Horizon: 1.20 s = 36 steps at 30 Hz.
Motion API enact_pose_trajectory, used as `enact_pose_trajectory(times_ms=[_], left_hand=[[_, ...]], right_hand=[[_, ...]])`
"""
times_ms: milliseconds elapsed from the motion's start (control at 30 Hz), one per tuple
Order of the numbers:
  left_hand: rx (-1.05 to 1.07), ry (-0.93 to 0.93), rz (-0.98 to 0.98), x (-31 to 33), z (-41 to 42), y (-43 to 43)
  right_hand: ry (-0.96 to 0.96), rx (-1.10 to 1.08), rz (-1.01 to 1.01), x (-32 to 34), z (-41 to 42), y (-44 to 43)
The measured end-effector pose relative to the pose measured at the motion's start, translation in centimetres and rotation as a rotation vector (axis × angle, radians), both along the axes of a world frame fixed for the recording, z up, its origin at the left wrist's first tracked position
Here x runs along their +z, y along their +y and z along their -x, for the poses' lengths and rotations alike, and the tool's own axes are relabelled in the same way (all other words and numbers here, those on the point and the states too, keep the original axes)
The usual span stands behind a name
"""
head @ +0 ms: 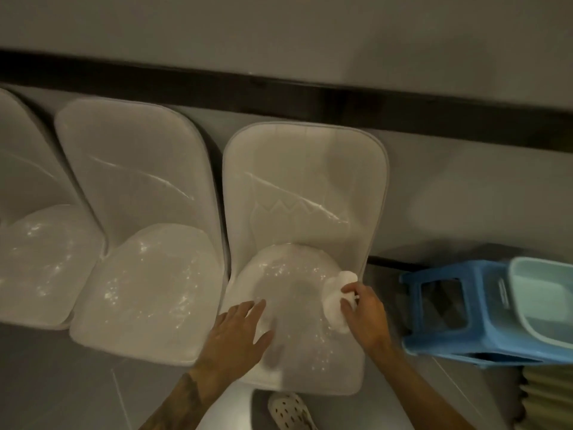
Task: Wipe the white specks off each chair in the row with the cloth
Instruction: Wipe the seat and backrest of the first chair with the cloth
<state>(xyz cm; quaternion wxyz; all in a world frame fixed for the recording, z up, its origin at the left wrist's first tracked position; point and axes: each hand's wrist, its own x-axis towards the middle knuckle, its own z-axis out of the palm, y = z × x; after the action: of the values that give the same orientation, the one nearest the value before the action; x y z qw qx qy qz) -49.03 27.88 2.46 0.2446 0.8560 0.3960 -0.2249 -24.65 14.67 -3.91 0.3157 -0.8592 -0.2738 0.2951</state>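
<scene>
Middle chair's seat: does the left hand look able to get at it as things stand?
Probably yes. The left hand is spread open over the right-hand chair near its left edge, and the middle chair stands right beside it with nothing between. The cloth, though, is in the right hand.

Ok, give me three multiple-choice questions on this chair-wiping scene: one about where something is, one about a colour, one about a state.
1. Where is the cloth?
A) at the right side of the rightmost chair, on its seat
B) on the floor
C) draped over a backrest

2. What colour is the stool beside the chairs?
A) red
B) blue
C) black

3. How is the left hand?
A) clenched in a fist
B) gripping the cloth
C) flat on the seat, fingers straight

Answers:
1. A: the right hand holds it at the seat's right edge.
2. B: its plastic frame is plainly blue.
3. C: its straight fingers rest on the seat.
</scene>
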Motion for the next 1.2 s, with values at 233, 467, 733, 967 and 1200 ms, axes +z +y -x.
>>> enact_pose_trajectory(times_ms=[233,467,733,967,1200], left_hand=[[-0.102,-0.006,0.01,-11.5,0.1,5.4],[-0.218,-0.135,-0.146,-20.3,1.4,8.5],[-0.261,-0.227,-0.359,-28.9,2.8,12.8],[-0.207,-0.395,-0.465,-33.0,2.8,12.9],[-0.19,-0.505,-0.54,-34.9,3.1,12.9]], right_hand=[[-0.029,-0.04,0.164,-11.9,-0.1,1.0],[-0.486,0.235,0.181,-18.9,1.4,2.4],[-0.663,0.248,0.139,-26.0,0.7,3.3],[-0.745,0.168,0.008,-27.4,0.5,6.4],[-0.97,0.138,0.152,-28.4,-2.3,5.5]])
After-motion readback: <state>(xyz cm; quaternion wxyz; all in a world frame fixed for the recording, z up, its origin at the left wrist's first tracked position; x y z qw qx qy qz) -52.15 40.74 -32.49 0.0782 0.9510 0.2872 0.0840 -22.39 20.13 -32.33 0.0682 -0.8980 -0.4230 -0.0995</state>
